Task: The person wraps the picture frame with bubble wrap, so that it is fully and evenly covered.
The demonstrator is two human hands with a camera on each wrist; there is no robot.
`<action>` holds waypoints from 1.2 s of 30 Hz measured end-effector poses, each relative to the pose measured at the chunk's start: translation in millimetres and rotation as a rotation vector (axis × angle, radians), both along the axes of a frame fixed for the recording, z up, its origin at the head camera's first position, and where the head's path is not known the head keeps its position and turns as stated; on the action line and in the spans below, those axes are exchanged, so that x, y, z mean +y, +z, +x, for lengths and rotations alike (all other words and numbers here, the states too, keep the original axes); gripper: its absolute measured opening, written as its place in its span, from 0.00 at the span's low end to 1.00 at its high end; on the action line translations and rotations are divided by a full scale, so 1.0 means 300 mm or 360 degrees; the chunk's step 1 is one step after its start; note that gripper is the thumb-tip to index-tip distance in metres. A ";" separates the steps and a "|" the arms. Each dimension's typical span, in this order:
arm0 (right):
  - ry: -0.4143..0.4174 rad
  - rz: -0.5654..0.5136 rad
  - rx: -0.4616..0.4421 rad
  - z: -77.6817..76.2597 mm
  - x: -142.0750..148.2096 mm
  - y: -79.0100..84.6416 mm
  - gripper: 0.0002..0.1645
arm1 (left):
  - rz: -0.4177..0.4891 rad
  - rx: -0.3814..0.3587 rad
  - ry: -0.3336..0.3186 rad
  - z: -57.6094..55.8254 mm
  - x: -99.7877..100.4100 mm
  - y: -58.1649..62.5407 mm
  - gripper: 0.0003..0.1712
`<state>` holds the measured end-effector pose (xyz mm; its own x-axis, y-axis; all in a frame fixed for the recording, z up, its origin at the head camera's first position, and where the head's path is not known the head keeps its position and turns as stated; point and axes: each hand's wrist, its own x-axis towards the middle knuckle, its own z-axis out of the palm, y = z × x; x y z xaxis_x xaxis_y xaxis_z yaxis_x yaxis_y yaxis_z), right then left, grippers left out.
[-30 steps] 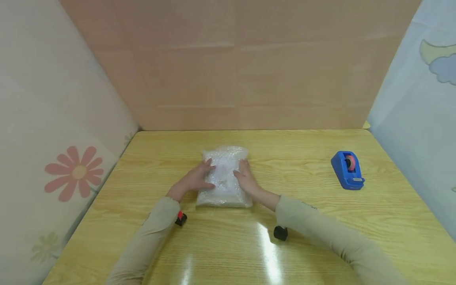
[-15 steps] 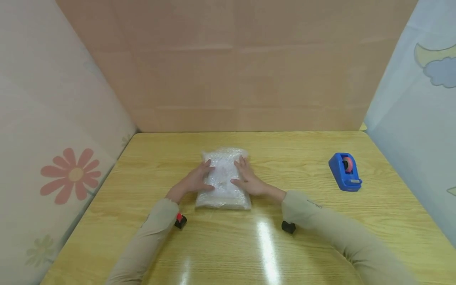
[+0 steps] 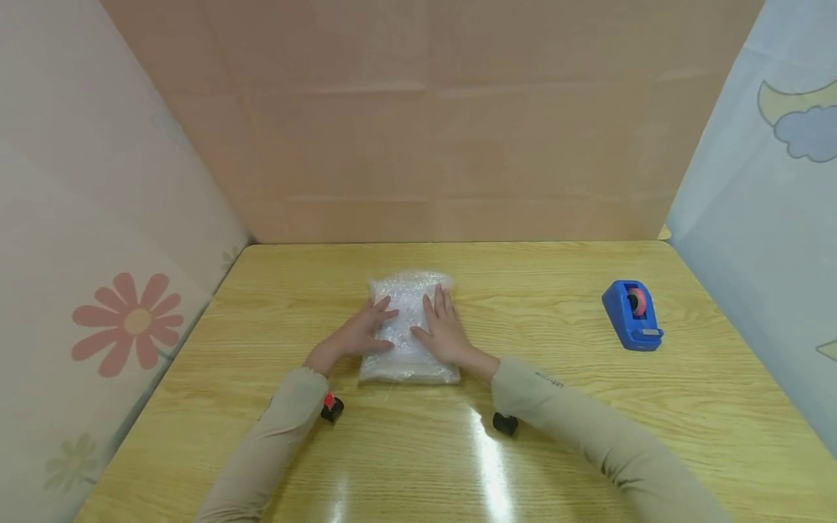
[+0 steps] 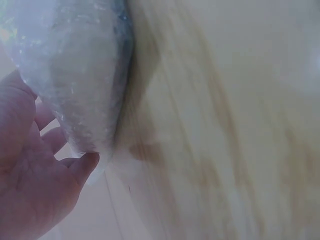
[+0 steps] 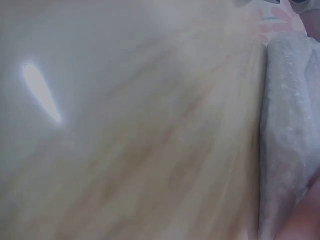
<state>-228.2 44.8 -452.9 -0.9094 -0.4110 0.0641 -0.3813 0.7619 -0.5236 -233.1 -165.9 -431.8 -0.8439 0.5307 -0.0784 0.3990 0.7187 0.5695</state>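
Observation:
A flat, rectangular package [image 3: 408, 369] in clear bubble wrap lies on the table in the head view; what it contains cannot be made out. My left hand [image 3: 356, 333] rests on its left side, fingers spread and thumb nearer me. On the right part of the top lies my right hand [image 3: 447, 338], its fingers fairly straight and pointing away from me. The left wrist view has the thumb of the left hand [image 4: 40, 175] against the edge of the wrapped package [image 4: 80, 70]. Only a sliver of the right hand [image 5: 305, 215] shows in the right wrist view, touching the wrap.
A blue tape dispenser [image 3: 631, 319] with a pink-cored roll stands on the right of the wooden table [image 3: 536, 290]. Brown paper [image 3: 425, 145] covers the back, and patterned walls [image 3: 137, 181] close in the sides. Small black wrist cameras [image 3: 332, 410] hang under both sleeves.
My right hand has shifted from the package's right edge further onto its top, its fingers now laid flatter. The left hand stays nearly in place. The head view has moved slightly.

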 end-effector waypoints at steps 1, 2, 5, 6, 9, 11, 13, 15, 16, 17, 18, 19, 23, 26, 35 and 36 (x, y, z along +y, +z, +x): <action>0.0027 -0.0010 -0.0020 -0.003 0.007 0.004 0.43 | -0.0005 -0.0001 0.0000 0.001 0.000 0.002 0.37; 0.0060 -0.0055 -0.0059 -0.006 0.016 0.009 0.42 | -0.0006 -0.0007 0.0000 0.002 0.000 0.005 0.37; 0.0183 -0.0304 -0.0208 -0.018 0.051 0.031 0.38 | -0.0005 -0.0005 -0.0017 0.004 -0.003 0.015 0.36; 0.0229 -0.0371 -0.0252 -0.020 0.062 0.039 0.37 | -0.0009 -0.0003 -0.0022 0.004 -0.003 0.019 0.36; 0.0390 -0.0438 -0.0287 -0.030 0.085 0.052 0.34 | -0.0024 0.0025 -0.0035 0.003 -0.007 0.026 0.36; 0.0480 -0.0388 -0.0259 -0.034 0.090 0.056 0.34 | -0.0043 0.0049 -0.0038 0.002 -0.009 0.027 0.37; 0.0543 -0.0271 -0.0192 -0.038 0.090 0.053 0.34 | -0.0058 0.0070 -0.0037 0.000 -0.009 0.024 0.37; 0.0558 -0.0195 -0.0165 -0.037 0.088 0.053 0.34 | -0.0071 0.0084 -0.0023 0.000 -0.009 0.019 0.38; 0.0559 -0.0162 -0.0152 -0.037 0.086 0.050 0.34 | -0.0082 0.0083 -0.0007 0.000 -0.010 0.015 0.39; 0.0556 -0.0125 -0.0138 -0.036 0.084 0.047 0.34 | -0.0095 0.0078 0.0013 0.000 -0.010 0.013 0.40; 0.0556 -0.0101 -0.0121 -0.035 0.082 0.043 0.34 | -0.0105 0.0075 0.0033 0.001 -0.011 0.010 0.41; 0.0545 -0.0093 -0.0123 -0.033 0.080 0.041 0.34 | -0.0122 0.0073 0.0052 0.002 -0.012 0.007 0.42; 0.0481 -0.0089 -0.0118 -0.024 0.073 0.029 0.42 | -0.0171 0.0065 0.0082 0.004 -0.013 -0.002 0.46; 0.0431 -0.0105 -0.0116 -0.019 0.069 0.021 0.47 | -0.0198 0.0078 0.0075 0.002 -0.010 -0.008 0.50; 0.0370 -0.0046 -0.0087 -0.012 0.064 0.025 0.48 | -0.0215 0.0062 0.0134 -0.012 -0.003 -0.019 0.56; 0.0372 -0.0022 -0.0063 -0.013 0.063 0.024 0.47 | -0.0227 0.0058 0.0140 -0.014 -0.003 -0.020 0.56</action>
<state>-232.1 63.8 -445.8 -0.7917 -0.6098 0.0371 -0.5252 0.6482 -0.5514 -237.2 -167.0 -438.0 -0.8902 0.4406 -0.1159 0.3498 0.8240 0.4456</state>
